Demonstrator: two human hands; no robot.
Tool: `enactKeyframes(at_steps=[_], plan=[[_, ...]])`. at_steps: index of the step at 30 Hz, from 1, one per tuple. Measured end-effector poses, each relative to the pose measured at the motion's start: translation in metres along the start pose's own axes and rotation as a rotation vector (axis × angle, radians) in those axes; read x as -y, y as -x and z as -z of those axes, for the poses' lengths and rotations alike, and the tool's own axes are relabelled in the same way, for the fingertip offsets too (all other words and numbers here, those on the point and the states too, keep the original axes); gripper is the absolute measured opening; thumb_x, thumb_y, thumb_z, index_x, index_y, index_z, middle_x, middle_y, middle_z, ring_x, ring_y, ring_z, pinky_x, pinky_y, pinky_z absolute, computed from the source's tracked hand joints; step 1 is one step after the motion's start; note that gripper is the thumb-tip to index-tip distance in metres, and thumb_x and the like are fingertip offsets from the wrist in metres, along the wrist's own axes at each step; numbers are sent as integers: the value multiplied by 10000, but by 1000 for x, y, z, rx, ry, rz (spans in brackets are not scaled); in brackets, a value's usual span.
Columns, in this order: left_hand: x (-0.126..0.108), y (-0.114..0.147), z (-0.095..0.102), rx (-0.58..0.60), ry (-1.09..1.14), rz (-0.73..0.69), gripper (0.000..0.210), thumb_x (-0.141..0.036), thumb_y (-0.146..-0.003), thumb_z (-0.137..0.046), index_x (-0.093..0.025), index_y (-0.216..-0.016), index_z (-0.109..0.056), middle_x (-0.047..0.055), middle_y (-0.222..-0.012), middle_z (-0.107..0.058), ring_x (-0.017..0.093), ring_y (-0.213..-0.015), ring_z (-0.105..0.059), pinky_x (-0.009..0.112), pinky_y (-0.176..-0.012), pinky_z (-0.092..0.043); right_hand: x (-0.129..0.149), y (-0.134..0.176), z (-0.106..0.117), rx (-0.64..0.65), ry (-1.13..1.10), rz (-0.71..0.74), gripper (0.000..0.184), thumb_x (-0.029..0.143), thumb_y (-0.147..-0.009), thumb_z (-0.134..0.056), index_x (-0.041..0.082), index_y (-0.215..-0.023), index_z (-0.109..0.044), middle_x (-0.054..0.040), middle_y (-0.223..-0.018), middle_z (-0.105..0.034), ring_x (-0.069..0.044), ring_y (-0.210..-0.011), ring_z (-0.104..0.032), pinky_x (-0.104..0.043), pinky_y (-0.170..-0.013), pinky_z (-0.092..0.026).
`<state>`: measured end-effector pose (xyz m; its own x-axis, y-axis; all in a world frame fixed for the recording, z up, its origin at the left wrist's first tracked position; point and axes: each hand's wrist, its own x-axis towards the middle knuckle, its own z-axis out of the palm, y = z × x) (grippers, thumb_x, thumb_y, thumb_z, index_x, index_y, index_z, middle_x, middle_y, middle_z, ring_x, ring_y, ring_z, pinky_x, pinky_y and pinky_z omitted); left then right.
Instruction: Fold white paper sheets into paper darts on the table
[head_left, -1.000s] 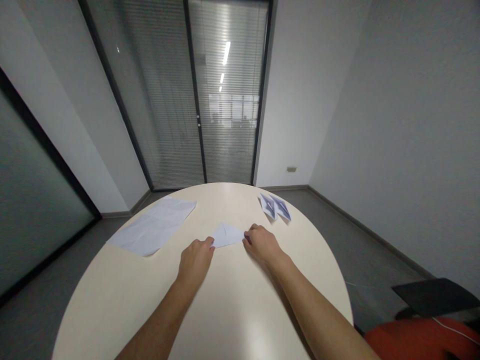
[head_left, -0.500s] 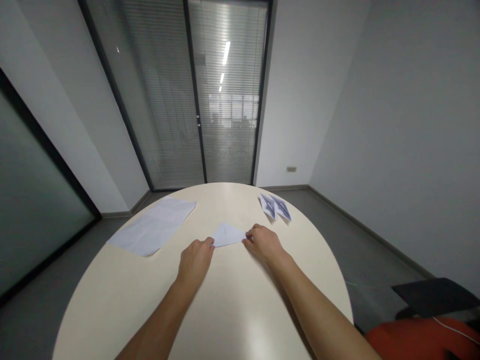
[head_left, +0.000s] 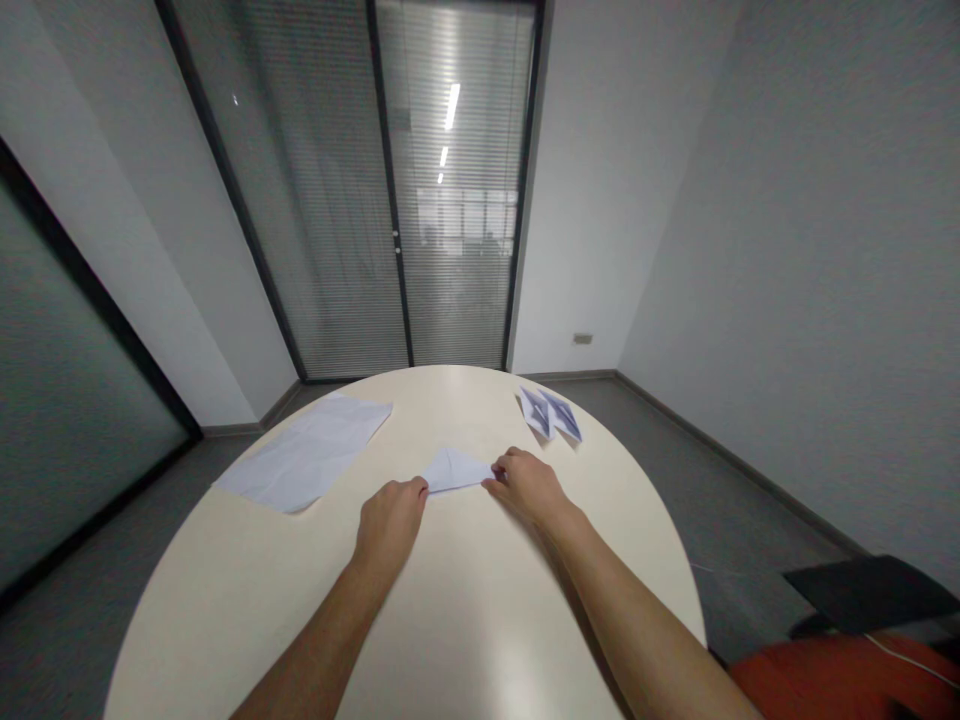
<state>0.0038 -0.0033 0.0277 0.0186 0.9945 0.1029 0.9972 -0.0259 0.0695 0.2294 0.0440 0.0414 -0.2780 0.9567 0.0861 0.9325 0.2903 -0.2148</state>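
Note:
A small folded sheet of white paper [head_left: 454, 472], roughly triangular with its peak pointing away from me, lies at the middle of the round table. My left hand [head_left: 393, 514] pinches its left corner between thumb and fingers. At the opposite corner, my right hand [head_left: 526, 482] has the paper pinched in the same way, with the fingertips partly hidden. A crease runs down from the peak, and the near edge stretches between both hands.
Flat sheets of white paper [head_left: 307, 455] lie on the table's left side. Two folded paper pieces [head_left: 551, 414] stand at the back right of the cream table [head_left: 442, 620]. Beyond the right edge are a black surface [head_left: 874, 592] and something red [head_left: 840, 680].
The folded paper's near edge has lifted slightly and its crease looks different. Both hands keep their grip at almost the same spots.

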Motion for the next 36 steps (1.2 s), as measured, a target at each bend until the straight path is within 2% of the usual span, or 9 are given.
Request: enactKeyframes(at_steps=[12, 23, 30, 36], plan=[[1, 1, -1, -13, 5, -7, 277, -316, -1047, -439, -246, -1061, -707, 65, -981, -777, 233, -900, -729, 295, -703, -475, 3, 2, 1, -18, -11, 2, 245, 377, -903, -612, 186, -933, -761, -96, -1081, -713, -227, -954, -651, -292, -697, -421], [0, 1, 1, -12, 30, -13, 288, -306, -1043, -431, -239, -1045, -711, 58, -1000, -777, 227, -928, -726, 297, -721, -476, 0, -1, -8, -32, -4, -10, 272, 209, -859, -529, 190, -992, -766, -104, -1075, -720, -223, -980, -654, -283, -724, -424], [1, 0, -1, -10, 37, -13, 292, -310, -1045, -424, -245, -1051, -708, 59, -1009, -778, 226, -931, -726, 299, -730, -474, -2, -2, -9, -34, -19, -2, 223, 278, -870, -565, 194, -954, -753, -95, -1073, -718, -224, -964, -654, -280, -719, -425], [0, 1, 0, -7, 41, -2, 282, -307, -1041, -433, -254, -1059, -709, 54, -1026, -781, 225, -938, -728, 298, -741, -478, 0, -1, -7, -26, -15, -15, 295, 204, -881, -516, 189, -1066, -745, -106, -1105, -711, -228, -1019, -648, -284, -765, -437]])
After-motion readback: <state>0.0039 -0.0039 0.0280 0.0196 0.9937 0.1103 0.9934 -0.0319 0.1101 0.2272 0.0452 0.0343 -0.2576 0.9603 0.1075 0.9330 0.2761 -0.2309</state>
